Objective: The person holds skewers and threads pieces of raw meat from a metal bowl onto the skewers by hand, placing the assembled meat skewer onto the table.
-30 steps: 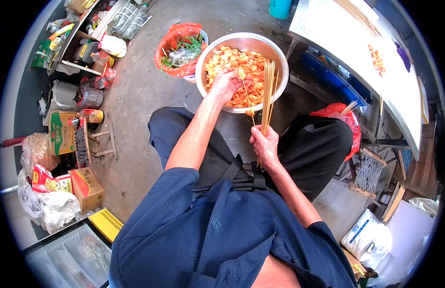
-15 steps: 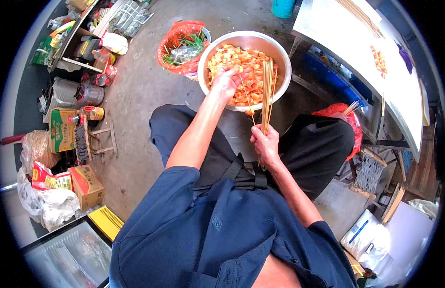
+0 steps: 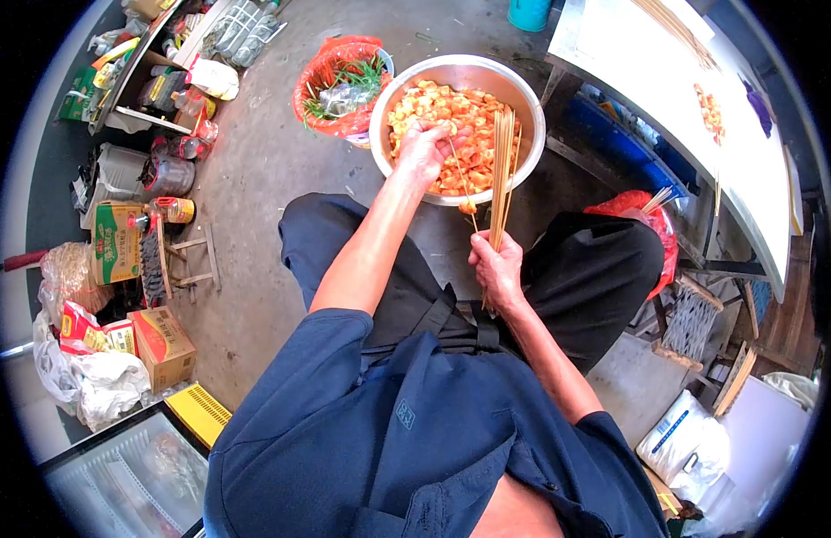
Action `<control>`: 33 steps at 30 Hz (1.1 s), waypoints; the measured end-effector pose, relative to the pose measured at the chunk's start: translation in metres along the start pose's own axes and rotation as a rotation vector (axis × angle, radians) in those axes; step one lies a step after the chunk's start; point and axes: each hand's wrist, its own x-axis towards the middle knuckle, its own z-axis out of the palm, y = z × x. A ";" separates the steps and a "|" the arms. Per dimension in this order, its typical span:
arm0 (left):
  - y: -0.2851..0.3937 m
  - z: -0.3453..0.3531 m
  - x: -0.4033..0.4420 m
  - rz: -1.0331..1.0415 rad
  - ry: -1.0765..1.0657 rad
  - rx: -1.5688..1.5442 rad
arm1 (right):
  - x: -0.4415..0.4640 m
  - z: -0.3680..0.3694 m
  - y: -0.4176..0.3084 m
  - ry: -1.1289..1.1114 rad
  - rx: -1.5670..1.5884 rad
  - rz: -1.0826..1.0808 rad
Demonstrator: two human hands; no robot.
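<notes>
My left hand is over a wide metal bowl of orange-coated meat pieces. Its fingers pinch a small piece of meat at the upper tip of a thin wooden skewer. One threaded piece sits lower on that skewer, just past the bowl's near rim. My right hand is closed around the skewer's lower end and a thick bundle of bare skewers, which stand upright above the fist. The fingertips of my left hand partly hide the meat they hold.
A bin lined with a red bag stands left of the bowl. At the right is a white table with skewers and finished meat sticks. A red bag lies beside my right knee. Boxes line the left.
The bowl and table shift very slightly in view. Both hands keep nearly the same pose, with the meat piece still at the skewer's tip.
</notes>
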 end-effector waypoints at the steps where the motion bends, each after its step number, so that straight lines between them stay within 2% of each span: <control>1: -0.001 0.000 0.000 0.002 0.003 0.025 | 0.000 0.000 0.000 0.004 0.005 0.001; 9: -0.007 0.003 -0.004 0.025 0.031 0.112 | -0.002 -0.001 0.011 0.026 -0.013 -0.036; 12: -0.009 0.004 -0.005 -0.022 0.062 0.130 | -0.002 -0.002 0.014 0.043 -0.031 -0.050; 14: -0.011 0.002 -0.004 -0.067 0.000 0.136 | -0.002 -0.001 0.019 0.053 -0.038 -0.052; 17: -0.017 0.004 -0.008 -0.035 0.016 0.237 | -0.002 0.000 0.023 0.071 -0.056 -0.130; 21: -0.020 0.012 -0.018 -0.073 -0.002 0.301 | -0.005 0.001 0.019 0.094 -0.060 -0.114; 24: -0.027 0.019 -0.033 -0.177 -0.022 0.294 | -0.002 0.002 0.007 0.102 0.001 -0.094; 27: -0.026 0.023 -0.034 -0.142 -0.033 0.251 | 0.002 0.001 0.004 0.095 0.041 -0.054; 30: -0.027 0.026 -0.042 -0.213 -0.077 0.315 | 0.006 0.002 0.004 0.067 0.030 -0.103; 33: -0.025 0.025 -0.043 -0.252 -0.135 0.312 | 0.005 0.006 -0.006 0.068 0.132 -0.005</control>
